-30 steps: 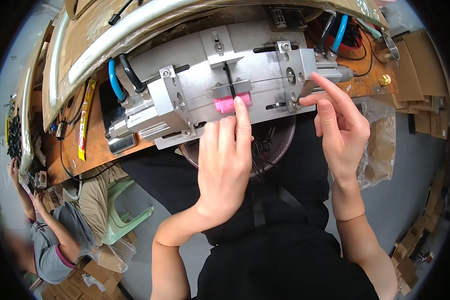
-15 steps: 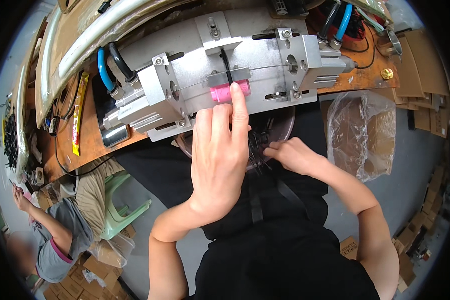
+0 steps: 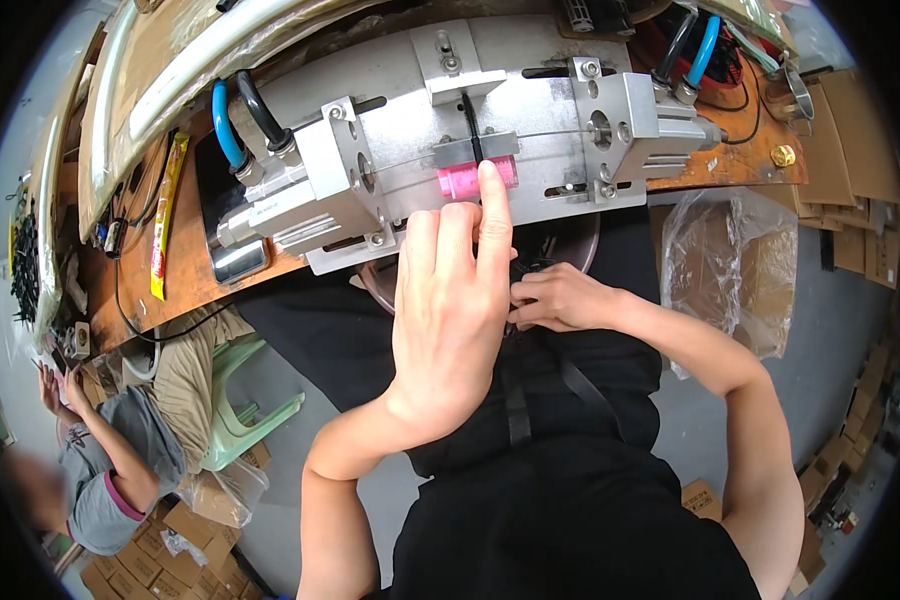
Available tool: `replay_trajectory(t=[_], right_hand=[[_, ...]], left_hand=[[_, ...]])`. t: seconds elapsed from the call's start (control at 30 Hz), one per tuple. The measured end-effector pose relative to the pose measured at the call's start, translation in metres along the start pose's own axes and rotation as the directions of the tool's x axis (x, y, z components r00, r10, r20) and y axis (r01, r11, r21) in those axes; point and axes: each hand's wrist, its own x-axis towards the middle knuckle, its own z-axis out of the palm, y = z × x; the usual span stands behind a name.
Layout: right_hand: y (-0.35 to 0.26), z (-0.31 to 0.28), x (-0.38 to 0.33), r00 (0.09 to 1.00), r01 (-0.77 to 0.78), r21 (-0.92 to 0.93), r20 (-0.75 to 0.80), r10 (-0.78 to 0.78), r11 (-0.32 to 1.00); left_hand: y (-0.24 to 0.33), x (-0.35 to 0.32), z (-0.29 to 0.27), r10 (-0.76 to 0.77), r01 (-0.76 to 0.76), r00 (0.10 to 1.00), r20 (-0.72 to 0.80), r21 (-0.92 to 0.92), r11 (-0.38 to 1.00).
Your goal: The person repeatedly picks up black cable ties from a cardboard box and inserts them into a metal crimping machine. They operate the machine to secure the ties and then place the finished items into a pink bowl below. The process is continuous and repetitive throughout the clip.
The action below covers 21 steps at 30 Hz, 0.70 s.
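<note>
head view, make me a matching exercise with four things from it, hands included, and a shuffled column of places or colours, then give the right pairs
Things
1. left hand
2. right hand
3. slim packet
4. plastic stool

Places and colours
A. pale green
B. near side of the bowl, under the machine's front edge
C. index fingertip at the pink piece
D. yellow, lying on the wooden table

Right pairs: 1-C, 2-B, 3-D, 4-A
</note>
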Motion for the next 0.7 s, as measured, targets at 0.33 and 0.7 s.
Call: replay_trajectory(t=[0.33,0.7], right_hand=[[-0.001,0.001,0.004,0.832,-0.360,0.597,-0.142,0.536,0.717],[-0.010,-0.017,0.008,0.753,-0.306,0.363,-0.474,0.457,0.880]], left_hand=[[0.002,0.000,0.000,-0.021,0.021,1.000,0.009,-0.032,0.999],[0.004,-0.001,0.001,-0.028,0.027,0.999,-0.021,-0.029,0.999]])
